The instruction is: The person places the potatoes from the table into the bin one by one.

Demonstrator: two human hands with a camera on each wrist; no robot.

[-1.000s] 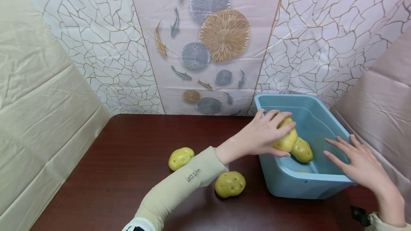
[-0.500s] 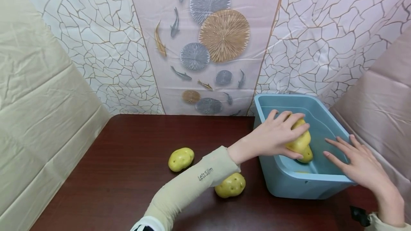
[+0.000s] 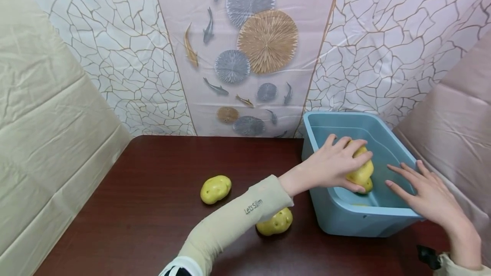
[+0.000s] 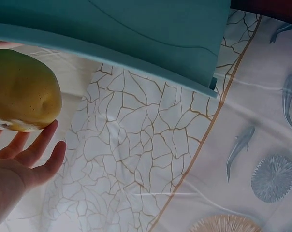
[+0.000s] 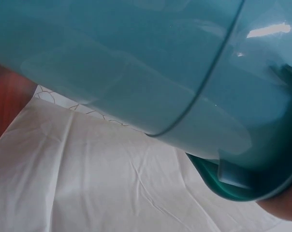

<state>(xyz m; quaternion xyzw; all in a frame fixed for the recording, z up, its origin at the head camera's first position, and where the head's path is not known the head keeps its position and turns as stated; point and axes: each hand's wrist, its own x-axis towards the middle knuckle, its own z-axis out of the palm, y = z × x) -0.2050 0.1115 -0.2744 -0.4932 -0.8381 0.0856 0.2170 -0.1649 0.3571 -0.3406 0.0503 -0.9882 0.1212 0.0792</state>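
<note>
The left grip (image 3: 335, 164) is curled round a yellow potato (image 3: 362, 172) within the blue bin (image 3: 356, 222). The right grip (image 3: 435, 193), fingers spread and holding nothing, lies over the bin's right edge.

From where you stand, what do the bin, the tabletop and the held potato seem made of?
The bin: probably molded plastic, smooth, with bright highlights. The tabletop: perhaps dark red-brown wood or laminate, softly shiny, faintly streaked. The held potato: shiny, dimpled yellow surface; real or plastic imitation, I can't tell.
</note>
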